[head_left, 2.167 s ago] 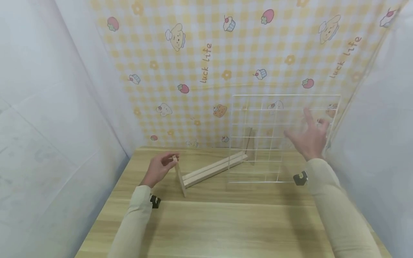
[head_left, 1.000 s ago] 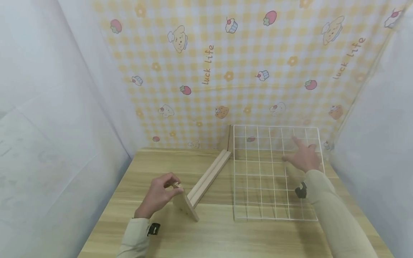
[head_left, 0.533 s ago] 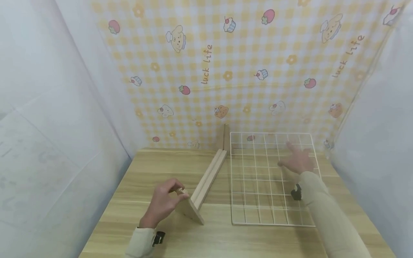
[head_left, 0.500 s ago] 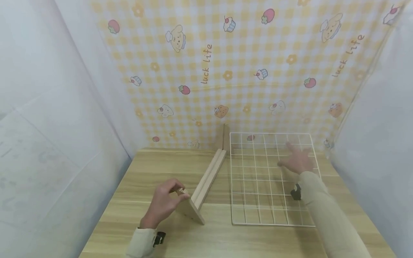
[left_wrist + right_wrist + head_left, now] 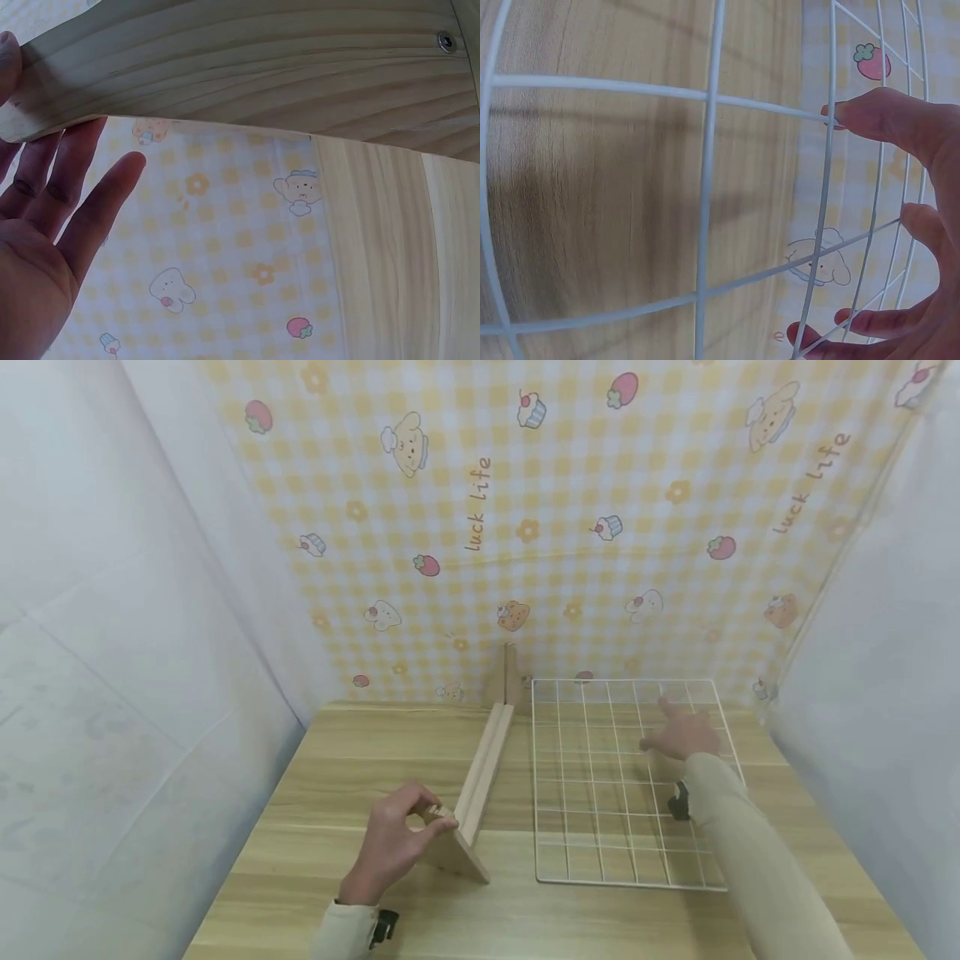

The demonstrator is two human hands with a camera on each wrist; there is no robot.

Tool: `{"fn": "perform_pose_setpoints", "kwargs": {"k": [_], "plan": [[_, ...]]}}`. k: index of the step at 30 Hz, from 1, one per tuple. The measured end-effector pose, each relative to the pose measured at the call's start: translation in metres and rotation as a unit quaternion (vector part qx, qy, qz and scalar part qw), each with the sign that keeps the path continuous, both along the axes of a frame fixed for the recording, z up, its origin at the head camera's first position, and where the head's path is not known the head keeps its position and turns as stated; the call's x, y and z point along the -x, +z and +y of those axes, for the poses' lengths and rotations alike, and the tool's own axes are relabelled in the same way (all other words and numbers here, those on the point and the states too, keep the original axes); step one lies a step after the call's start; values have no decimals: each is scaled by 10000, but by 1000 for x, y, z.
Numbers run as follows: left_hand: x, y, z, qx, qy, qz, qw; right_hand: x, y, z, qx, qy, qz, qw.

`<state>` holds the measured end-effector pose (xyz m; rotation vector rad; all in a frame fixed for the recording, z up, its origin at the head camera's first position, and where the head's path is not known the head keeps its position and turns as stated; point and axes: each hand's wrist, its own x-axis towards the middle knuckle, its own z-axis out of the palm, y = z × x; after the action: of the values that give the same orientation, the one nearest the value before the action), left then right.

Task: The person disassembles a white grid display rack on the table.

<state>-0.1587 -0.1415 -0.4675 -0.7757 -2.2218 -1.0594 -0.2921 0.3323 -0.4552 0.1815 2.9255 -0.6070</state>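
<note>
My left hand [image 5: 392,839] pinches the top of the near end panel [image 5: 459,857] of a pale wooden rack, its thumb on one face and fingers behind. In the left wrist view the panel [image 5: 247,71] has a curved edge and a metal screw. Two joined slats [image 5: 483,774] run back to the far end panel [image 5: 500,682]. My right hand [image 5: 684,735] holds a white wire grid panel [image 5: 588,814] from its right side, fingers spread. Up close, thumb and bent fingers [image 5: 877,112] hook at the wires [image 5: 707,187]. The grid leans just right of the rack.
The wood-grain table [image 5: 322,893] lies under everything. Behind it hangs a yellow checked cloth [image 5: 570,485] with cartoon prints. White sheets [image 5: 90,610] close in the left and right sides. Dark wrist devices [image 5: 382,928] sit at both cuffs.
The wooden rack has swung from a slant to run nearly front to back, its near end moving forward and right. The grid has come down and tilted back, the right hand with it.
</note>
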Motion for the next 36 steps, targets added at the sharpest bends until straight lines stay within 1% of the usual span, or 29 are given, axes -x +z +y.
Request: {"fn": "perform_pose_setpoints", "kwargs": {"k": [5,10,15,20,23,27,30,32,36], "plan": [[0,-1,7,16,-65,80,9999,7,-10,0,-176,47,-81,9998],[2,-1,14,7,-93,230,9997,12,-19,0,-135,40,-283,9995],[3,-1,21,24,-145,169,9997,12,-21,-1,-31,-22,-361,9993],[2,1,26,48,-122,110,9999,11,-23,-4,-96,-78,-439,9990],[4,1,27,14,-114,153,9998,13,-28,-4,-177,-123,-420,9989],[4,-1,27,-50,-182,215,9996,20,-45,-3,-228,-181,-416,9987],[2,-2,28,10,-249,169,9995,23,-57,-1,-196,-273,-364,9988],[3,0,28,66,-272,125,9995,26,-61,-2,-138,-338,-250,9990],[5,3,28,99,-253,133,9995,30,-64,-5,-28,-414,5,9991]]}}
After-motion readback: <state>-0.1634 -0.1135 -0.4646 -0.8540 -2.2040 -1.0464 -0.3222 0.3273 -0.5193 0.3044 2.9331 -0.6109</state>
